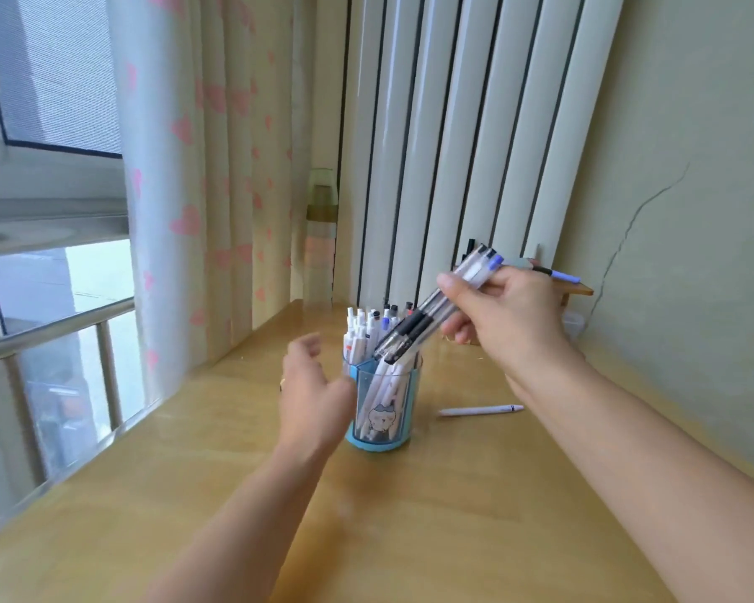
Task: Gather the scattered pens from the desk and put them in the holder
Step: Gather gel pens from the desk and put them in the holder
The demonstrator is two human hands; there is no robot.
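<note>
Head view: a bundle of pens poised over the holder.
The right hand point(508, 315) grasps the pen bundle point(432, 309), its long axis sloping down-left, tips just above the holder point(384, 402). The left hand point(312, 393), released and empty, sits just beside the holder. One white pen point(479, 411) lies on the desk point(236, 493), nearer the right hand.

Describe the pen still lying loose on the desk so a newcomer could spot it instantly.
Start at the blue pen holder standing mid-desk. Just to its right, a white pen lies flat on the wood, below the right hand. Unlike the others, it is neither held nor standing in the holder.
</note>
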